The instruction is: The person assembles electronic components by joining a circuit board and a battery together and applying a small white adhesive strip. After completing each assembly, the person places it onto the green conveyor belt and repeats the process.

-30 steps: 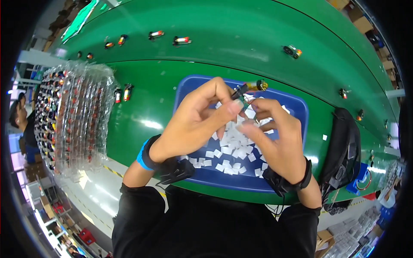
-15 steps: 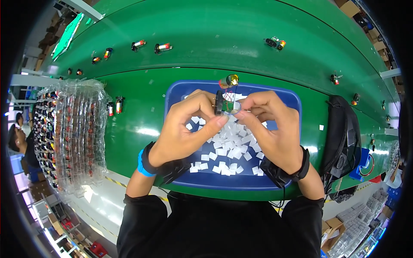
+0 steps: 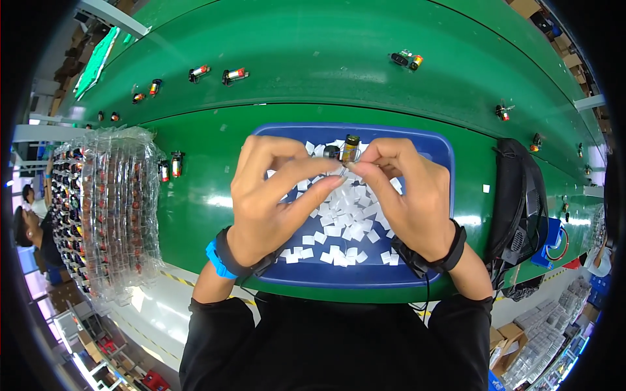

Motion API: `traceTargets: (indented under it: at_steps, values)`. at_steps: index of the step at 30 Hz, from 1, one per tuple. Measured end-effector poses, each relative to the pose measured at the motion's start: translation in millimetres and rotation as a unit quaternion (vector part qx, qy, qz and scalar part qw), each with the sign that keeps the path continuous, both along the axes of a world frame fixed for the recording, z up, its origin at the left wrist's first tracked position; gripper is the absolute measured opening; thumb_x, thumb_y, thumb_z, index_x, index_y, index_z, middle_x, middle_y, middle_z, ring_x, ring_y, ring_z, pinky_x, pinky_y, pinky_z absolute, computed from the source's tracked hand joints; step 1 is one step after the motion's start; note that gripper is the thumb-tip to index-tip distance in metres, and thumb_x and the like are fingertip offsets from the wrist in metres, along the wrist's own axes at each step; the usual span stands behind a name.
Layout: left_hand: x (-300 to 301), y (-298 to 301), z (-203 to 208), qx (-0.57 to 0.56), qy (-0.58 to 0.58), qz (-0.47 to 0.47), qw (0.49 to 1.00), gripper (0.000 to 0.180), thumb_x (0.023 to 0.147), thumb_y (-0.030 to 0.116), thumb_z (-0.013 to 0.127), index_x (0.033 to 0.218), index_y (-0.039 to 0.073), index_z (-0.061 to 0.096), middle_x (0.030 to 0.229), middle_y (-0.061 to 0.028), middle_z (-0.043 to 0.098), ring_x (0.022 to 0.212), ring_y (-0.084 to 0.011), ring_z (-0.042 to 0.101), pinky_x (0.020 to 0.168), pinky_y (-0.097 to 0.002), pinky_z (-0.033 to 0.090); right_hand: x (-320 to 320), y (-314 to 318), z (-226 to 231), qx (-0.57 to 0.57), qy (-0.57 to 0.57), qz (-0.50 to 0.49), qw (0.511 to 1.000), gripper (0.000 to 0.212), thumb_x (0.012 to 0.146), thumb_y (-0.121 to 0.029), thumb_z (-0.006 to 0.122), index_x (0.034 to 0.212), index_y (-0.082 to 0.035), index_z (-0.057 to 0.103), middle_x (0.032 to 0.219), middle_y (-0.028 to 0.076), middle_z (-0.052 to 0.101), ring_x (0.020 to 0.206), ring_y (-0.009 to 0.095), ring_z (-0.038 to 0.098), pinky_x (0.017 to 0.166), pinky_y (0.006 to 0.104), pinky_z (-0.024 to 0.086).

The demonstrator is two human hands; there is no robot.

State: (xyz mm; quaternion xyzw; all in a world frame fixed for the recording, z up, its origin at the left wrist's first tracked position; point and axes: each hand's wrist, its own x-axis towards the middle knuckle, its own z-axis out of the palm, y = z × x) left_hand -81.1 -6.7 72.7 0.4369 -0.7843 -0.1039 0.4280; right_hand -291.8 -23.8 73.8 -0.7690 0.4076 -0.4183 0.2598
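Observation:
Over the blue tray (image 3: 365, 276), my two hands meet fingertip to fingertip at a small wired electronic assembly (image 3: 351, 148). It has a dark-and-gold cylinder standing upright and a round black part (image 3: 331, 152) beside it. My right hand (image 3: 407, 189) pinches the assembly's thin wires below the cylinder between thumb and fingers. Thumb and forefinger of my left hand (image 3: 270, 195) are pressed together just left of that spot; what lies between them is too small to make out. Many white paper squares (image 3: 345, 225) are scattered in the tray beneath.
Similar assemblies (image 3: 235, 75) lie along the far green bench (image 3: 313, 72). A stack of clear plastic trays (image 3: 107, 208) filled with such parts stands at the left. A black bag (image 3: 515, 202) rests at the right, beside a blue holder (image 3: 551, 241). Another person (image 3: 36, 228) is at far left.
The assembly has dropped lower, its cylinder turning from slanted to upright. My left fingers have shifted off the black part to the pinch point near the right fingertips.

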Motion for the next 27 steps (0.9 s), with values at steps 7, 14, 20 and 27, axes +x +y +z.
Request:
traceTargets:
  at_steps: [7, 14, 20, 27]
  values:
    - [-5.9, -1.6, -7.9, 0.047, 0.001, 0.025, 0.999, 0.031, 0.075, -0.001, 0.079, 0.104, 0.010, 0.077, 0.090, -0.0040, 0.057, 0.075, -0.0191, 0.054, 0.058, -0.0304, 0.045, 0.5, -4.0, -4.5, -0.172, 0.054, 0.035, 0.983, 0.022, 0.081, -0.002, 0.079, 0.096, 0.000, 0.064, 0.092, 0.013, 0.073, 0.069, 0.024, 0.070, 0.057, 0.0293, 0.055]
    - [-6.8, -1.5, -7.5, 0.055, -0.027, 0.022, 0.998, 0.036, 0.077, 0.001, 0.077, 0.112, 0.011, 0.073, 0.090, -0.0047, 0.055, 0.071, -0.0183, 0.056, 0.056, -0.0317, 0.047, -2.8, -6.6, -3.4, -0.217, 0.133, 0.070, 0.965, 0.022, 0.077, -0.005, 0.078, 0.095, -0.001, 0.065, 0.097, 0.014, 0.073, 0.069, 0.025, 0.067, 0.056, 0.0302, 0.054]
    - [-5.3, -0.3, -4.1, 0.092, -0.045, -0.004, 0.995, 0.039, 0.078, 0.003, 0.076, 0.116, 0.012, 0.069, 0.092, -0.0045, 0.057, 0.067, -0.0175, 0.058, 0.052, -0.0322, 0.047, -7.1, -10.6, 0.4, -0.237, 0.171, 0.078, 0.953, 0.022, 0.075, -0.006, 0.076, 0.093, -0.001, 0.065, 0.098, 0.014, 0.073, 0.070, 0.026, 0.068, 0.057, 0.0321, 0.054]
    - [-7.2, 0.1, -7.2, -0.003, -0.030, 0.063, 0.998, 0.029, 0.077, 0.002, 0.078, 0.104, 0.010, 0.072, 0.080, -0.0030, 0.059, 0.062, -0.0176, 0.059, 0.050, -0.0307, 0.046, -3.0, -9.0, -3.8, -0.234, 0.184, 0.080, 0.951, 0.021, 0.075, -0.005, 0.075, 0.093, -0.002, 0.065, 0.096, 0.012, 0.073, 0.071, 0.026, 0.070, 0.058, 0.0326, 0.054]
